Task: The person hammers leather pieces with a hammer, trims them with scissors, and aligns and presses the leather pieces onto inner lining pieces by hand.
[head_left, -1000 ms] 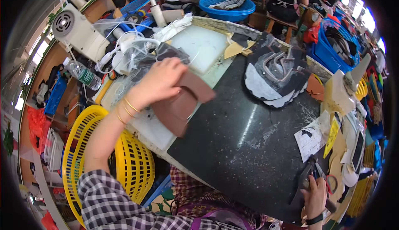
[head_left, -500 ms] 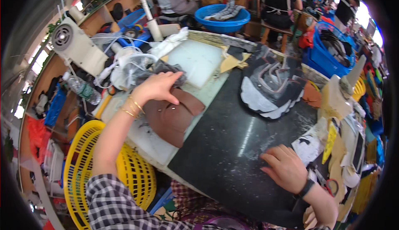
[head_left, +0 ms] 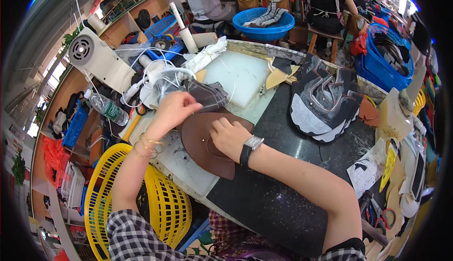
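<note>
Brown curved leather pieces [head_left: 196, 140] lie partly overlapped on the white board in front of me. My left hand [head_left: 172, 114] is above their far left edge, thumb and fingertips pinched together; whatever is between them is too small to make out. My right hand [head_left: 229, 139] is over the brown leather, its curled fingers closed on the piece there, their tips partly hidden. Just beyond my left hand lies a dark grey shoe-upper piece [head_left: 207, 95] with pale lines. A stack of black and grey cut pieces [head_left: 321, 103] rests on the black mat [head_left: 273, 199] to the right.
A yellow basket [head_left: 174, 204] stands at the table's near left edge. A bottle [head_left: 109, 109], white cables and a cream machine [head_left: 99, 58] are at the left. Scissors [head_left: 388, 218] and scraps crowd the right edge. A blue basin [head_left: 264, 25] and seated people are beyond the table.
My right hand has moved left from the black mat onto the brown leather. My left hand's spread fingers have closed into a pinch. The view has shifted slightly.
</note>
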The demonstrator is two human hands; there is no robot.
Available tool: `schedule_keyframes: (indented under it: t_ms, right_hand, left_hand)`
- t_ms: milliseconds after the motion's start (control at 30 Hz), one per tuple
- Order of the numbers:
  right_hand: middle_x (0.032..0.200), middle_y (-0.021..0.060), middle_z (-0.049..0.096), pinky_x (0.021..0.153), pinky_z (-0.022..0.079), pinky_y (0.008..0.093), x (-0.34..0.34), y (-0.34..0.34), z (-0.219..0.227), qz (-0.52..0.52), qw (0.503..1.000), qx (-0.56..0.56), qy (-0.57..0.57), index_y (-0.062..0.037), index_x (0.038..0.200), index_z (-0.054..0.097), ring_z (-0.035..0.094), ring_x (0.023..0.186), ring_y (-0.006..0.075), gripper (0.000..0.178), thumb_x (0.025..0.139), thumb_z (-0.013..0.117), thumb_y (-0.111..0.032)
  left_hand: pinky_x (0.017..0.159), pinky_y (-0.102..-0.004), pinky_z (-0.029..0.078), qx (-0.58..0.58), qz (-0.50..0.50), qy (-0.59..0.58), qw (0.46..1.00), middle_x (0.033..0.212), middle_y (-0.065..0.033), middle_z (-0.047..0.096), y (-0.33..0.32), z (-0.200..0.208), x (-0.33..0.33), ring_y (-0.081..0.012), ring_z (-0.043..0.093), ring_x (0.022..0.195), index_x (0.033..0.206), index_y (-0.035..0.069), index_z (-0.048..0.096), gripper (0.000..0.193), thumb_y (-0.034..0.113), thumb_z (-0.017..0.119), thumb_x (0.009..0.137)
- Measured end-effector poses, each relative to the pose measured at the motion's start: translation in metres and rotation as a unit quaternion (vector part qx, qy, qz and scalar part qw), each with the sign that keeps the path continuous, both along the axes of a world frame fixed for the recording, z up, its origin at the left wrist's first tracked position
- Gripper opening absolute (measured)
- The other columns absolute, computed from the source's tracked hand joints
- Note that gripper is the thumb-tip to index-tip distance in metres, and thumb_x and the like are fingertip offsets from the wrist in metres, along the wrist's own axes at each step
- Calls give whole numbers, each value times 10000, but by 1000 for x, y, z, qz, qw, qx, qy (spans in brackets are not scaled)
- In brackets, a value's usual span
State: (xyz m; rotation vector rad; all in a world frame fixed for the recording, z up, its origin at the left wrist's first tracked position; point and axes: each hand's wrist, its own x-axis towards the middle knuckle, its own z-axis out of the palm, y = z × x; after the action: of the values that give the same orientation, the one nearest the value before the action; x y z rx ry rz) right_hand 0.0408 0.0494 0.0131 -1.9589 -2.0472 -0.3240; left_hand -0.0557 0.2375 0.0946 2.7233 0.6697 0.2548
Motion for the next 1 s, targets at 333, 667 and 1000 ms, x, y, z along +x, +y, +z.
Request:
schedule_keyframes:
  t_ms: [333,667,1000]
  right_hand:
    - [1323,174,556,1019,443,394,-17,15,-15,-12,998,-56,9,31,1283,540,500,1286,301,415,897,514,-119]
    - [1049,92,637,779,483,350,-20,-4,18,-26,999,-2,-37,-78,849,728,564,1025,227,131,756,670,-151]
    - [731,90,667,574,512,322,48,-75,53,-76,758,217,610,11,906,625,659,646,190,185,845,717,-138]
  left_hand:
    - [835,-364,511,-141,32,28,989,1041,-179,667,29,-46,-10,-305,649,946,1133,-67,640,765,564,778,725]
    - [916,-327,484,-219,-7,25,975,1155,-158,662,20,-9,-7,-205,618,1049,1232,-55,613,618,344,790,795]
    - [844,-293,538,-453,-243,-263,817,1123,-65,664,-39,82,-66,-140,644,1004,1177,7,578,277,56,631,910]
